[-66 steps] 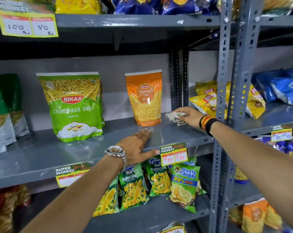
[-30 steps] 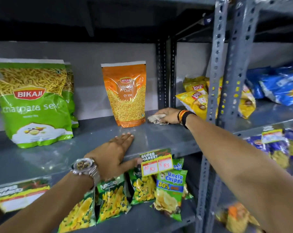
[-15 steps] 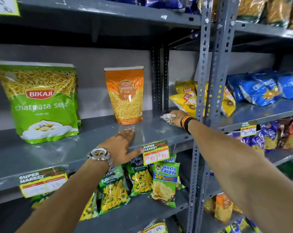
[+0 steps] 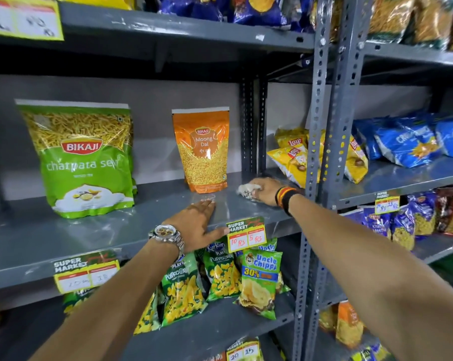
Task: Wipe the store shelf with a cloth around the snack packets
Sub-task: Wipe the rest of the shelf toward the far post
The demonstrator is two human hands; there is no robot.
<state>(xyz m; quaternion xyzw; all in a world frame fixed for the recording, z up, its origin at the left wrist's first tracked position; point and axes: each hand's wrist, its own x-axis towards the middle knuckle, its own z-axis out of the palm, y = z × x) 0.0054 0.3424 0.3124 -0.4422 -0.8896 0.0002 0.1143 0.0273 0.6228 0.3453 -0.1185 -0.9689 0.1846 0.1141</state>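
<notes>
Little moved since half-second-earlier frame: right hand (image 4: 265, 190) stays at shelf's right end, fingers bunched around crumpled pale cloth (image 4: 247, 190) pressed on grey shelf (image 4: 147, 225), centre-right of frame. Cloth sits just right of orange Moong Dal packet (image 4: 203, 151), apart from it. Left hand (image 4: 194, 225) lies flat, fingers spread, on shelf front edge, holding nothing. Green Bikaji sev packet (image 4: 83, 158) stands at left. Price tag (image 4: 246, 234) hangs beside left thumb.

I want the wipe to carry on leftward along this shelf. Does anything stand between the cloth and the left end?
Yes. The orange Moong Dal packet stands just left of the cloth toward the back, the left hand lies flat near the front edge, and the green sev packet stands farther left.
</notes>
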